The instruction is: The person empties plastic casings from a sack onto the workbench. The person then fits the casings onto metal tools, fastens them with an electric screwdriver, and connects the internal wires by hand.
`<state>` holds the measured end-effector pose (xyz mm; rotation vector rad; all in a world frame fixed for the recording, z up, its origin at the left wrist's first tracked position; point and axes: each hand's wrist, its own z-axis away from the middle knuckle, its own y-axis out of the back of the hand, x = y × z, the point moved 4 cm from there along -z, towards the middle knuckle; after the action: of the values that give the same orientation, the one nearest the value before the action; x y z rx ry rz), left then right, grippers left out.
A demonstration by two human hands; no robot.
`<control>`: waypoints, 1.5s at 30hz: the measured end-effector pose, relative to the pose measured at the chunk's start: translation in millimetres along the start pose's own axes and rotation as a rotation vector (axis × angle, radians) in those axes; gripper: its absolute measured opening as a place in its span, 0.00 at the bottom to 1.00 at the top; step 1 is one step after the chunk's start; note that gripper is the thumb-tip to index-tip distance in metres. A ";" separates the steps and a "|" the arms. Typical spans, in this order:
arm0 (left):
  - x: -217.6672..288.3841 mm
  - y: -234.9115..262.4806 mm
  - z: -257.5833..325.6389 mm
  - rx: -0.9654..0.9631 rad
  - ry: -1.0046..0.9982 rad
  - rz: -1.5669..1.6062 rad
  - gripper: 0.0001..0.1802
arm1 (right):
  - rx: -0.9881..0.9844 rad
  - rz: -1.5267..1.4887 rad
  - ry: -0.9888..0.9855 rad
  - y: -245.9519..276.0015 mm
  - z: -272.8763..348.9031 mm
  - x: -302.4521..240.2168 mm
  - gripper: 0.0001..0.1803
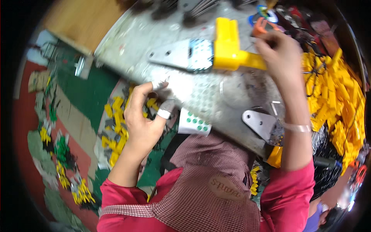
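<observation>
My left hand [143, 112] is raised at the near left edge of the workbench, thumb and forefinger apart with nothing visible between them. White tape wraps both fingertips. My right hand [284, 54], smeared by motion, is over the far right of the bench with its fingers curled. An orange object [264, 27] is at its fingertips; whether I grip it cannot be told. Beside that hand lies a yellow plastic housing [226, 46] with a yellow bar, joined to a tapered grey plate [172, 54] with holes. A white sheet of round green stickers [195, 123] hangs over the bench's near edge.
A second grey plate [259, 123] with a yellow end lies near my right forearm. Yellow plastic parts [334, 104] are heaped at right, beside black cables [326, 176]. More yellow and grey parts [116, 127] lie below the bench at left. A wooden panel [83, 21] stands at far left.
</observation>
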<state>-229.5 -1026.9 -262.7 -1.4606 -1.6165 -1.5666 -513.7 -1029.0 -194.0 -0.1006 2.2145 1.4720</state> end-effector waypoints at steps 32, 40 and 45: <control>-13.8 14.3 82.7 -0.311 -0.113 -0.193 0.22 | -0.652 -0.166 0.212 128.6 65.1 -1.5 0.27; -301.7 135.4 282.2 -0.777 0.885 -1.009 0.22 | -0.761 -0.199 0.407 75.7 102.2 -102.4 0.20; -342.5 151.2 354.1 -0.850 1.504 -0.921 0.30 | -0.774 -0.195 0.328 78.4 106.5 -84.7 0.20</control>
<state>137.4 -861.6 -584.6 0.6361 -0.5503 -2.8438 -426.8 -918.3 -124.4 -0.8286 1.6527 2.2236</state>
